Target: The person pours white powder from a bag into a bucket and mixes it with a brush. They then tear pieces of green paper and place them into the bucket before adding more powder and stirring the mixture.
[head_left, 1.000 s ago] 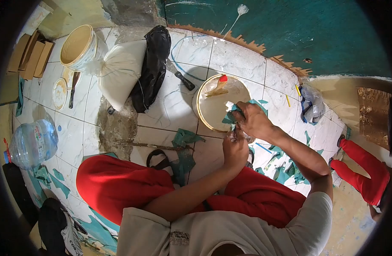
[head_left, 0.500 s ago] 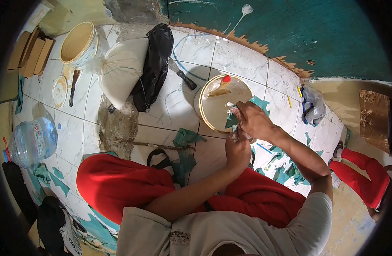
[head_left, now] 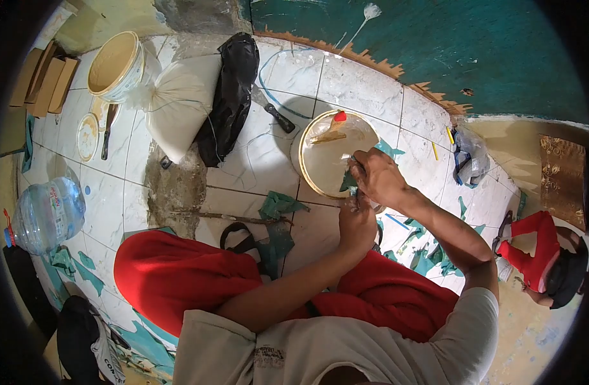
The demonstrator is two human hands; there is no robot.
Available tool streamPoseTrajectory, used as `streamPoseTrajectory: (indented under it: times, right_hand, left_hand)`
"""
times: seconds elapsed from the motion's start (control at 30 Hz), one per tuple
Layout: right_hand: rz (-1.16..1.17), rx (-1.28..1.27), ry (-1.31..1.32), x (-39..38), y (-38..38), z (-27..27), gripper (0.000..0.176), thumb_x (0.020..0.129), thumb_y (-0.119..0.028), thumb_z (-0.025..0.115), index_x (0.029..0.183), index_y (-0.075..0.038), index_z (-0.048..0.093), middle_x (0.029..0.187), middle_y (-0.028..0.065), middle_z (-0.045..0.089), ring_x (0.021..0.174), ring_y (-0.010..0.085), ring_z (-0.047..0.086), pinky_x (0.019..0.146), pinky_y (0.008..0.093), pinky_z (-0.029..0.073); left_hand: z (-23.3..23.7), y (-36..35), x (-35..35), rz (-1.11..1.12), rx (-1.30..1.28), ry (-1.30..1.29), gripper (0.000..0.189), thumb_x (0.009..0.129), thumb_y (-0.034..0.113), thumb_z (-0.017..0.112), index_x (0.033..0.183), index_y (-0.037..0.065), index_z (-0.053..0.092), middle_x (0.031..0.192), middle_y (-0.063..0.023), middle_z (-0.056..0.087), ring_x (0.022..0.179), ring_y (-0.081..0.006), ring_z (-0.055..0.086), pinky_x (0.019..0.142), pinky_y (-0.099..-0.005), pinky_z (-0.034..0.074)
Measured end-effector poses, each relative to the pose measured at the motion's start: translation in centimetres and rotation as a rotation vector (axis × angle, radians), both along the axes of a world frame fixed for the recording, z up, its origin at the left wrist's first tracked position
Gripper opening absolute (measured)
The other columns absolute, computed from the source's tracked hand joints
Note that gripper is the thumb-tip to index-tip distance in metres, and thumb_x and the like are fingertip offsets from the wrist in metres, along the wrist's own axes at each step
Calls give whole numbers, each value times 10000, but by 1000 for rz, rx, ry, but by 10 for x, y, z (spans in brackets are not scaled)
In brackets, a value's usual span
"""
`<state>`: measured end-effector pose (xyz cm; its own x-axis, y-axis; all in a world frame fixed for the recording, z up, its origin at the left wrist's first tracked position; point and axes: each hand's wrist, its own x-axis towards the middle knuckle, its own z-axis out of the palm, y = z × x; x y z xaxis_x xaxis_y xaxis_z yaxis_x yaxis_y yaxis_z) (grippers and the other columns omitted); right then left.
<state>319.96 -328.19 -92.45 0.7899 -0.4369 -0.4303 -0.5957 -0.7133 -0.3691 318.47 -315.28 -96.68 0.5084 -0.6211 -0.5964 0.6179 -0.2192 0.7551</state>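
Both my hands meet over the right side of a round bucket [head_left: 302, 154] with pale material inside. My right hand [head_left: 379, 176] is closed on a green scrap [head_left: 348, 181] that hangs over the opening. Just below it, my left hand [head_left: 357, 224] is closed near the scrap's lower end; what its fingertips grip is too small to make out. A wooden-handled tool with a red tip [head_left: 340, 117] rests inside the bucket. Another green piece [head_left: 389, 149] shows behind my right hand.
A scraper [head_left: 280, 119] lies left of the bucket, near a black bag [head_left: 229, 99] and a white sack [head_left: 182, 106]. Green scraps [head_left: 280, 205] and a stick [head_left: 236, 218] are on the tiles. Another person [head_left: 541, 253] is at far right, a water bottle [head_left: 50, 215] at left.
My right hand has shifted slightly over the bucket, and less of the green scrap shows. The other person at the right has moved, with a dark top now in view.
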Motion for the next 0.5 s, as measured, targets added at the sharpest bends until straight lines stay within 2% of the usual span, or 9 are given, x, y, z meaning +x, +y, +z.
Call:
streamPoseTrajectory:
  times: [0.1, 0.17, 0.2, 0.3, 0.37, 0.4, 0.47, 0.5]
  right_hand:
    - [20, -16, 34, -3, -2, -2, 251, 955, -237, 545, 982, 7, 596, 892, 300, 629, 942, 435, 621, 841, 510, 500]
    - [50, -21, 24, -5, -3, -1, 271, 959, -246, 537, 1003, 19, 575, 896, 308, 628, 940, 446, 620, 843, 512, 502]
    - [33, 31, 56, -5, -5, 1, 293, 966, -258, 527, 1021, 29, 557, 899, 317, 624, 937, 457, 620, 849, 517, 502]
    - [24, 79, 88, -6, -4, 2, 325, 972, -270, 520, 1037, 49, 533, 902, 331, 616, 934, 471, 619, 859, 525, 501]
    - [30, 75, 86, -7, -4, 2, 335, 972, -270, 523, 1034, 59, 528, 902, 335, 612, 933, 474, 619, 863, 529, 500]
    - [36, 84, 93, -7, -5, 2, 315, 976, -253, 529, 1035, 56, 526, 914, 322, 600, 954, 460, 598, 871, 516, 485]
    - [43, 94, 99, -8, -5, -1, 295, 980, -236, 535, 1036, 53, 523, 925, 310, 588, 976, 445, 576, 879, 504, 471]
    - [46, 71, 51, -9, -5, -5, 287, 963, -240, 553, 1017, 42, 542, 887, 305, 603, 928, 451, 604, 852, 517, 490]
  left_hand:
    - [-5, -1, -3, 98, -111, -28, 268, 1030, 186, 460, 962, -51, 565, 827, -83, 586, 736, -129, 537, 628, -296, 440]
    - [-3, -2, -3, 87, 40, 49, 238, 983, 130, 480, 948, -88, 567, 836, -241, 646, 789, -346, 644, 710, -413, 471]
    - [-5, -2, -4, 88, 40, 48, 238, 983, 130, 480, 948, -88, 567, 836, -241, 646, 789, -346, 644, 710, -413, 471]
    - [-2, -1, -1, 96, 20, -64, 234, 975, 129, 499, 944, -91, 570, 844, -242, 647, 786, -333, 644, 709, -397, 475]
    - [3, 3, 4, 48, -26, 91, 145, 989, 77, 453, 952, -21, 551, 855, -51, 570, 729, -94, 507, 601, -271, 418]
    - [1, 2, 2, 48, -25, 90, 145, 989, 77, 453, 952, -21, 551, 855, -51, 570, 729, -94, 507, 601, -271, 418]
    - [0, -2, -3, 180, -5, 48, 239, 953, 122, 510, 866, -89, 577, 754, -226, 632, 710, -310, 638, 667, -390, 470]
    - [-1, -1, -3, 181, -5, 48, 239, 953, 122, 510, 866, -89, 577, 754, -226, 632, 710, -310, 638, 667, -390, 470]
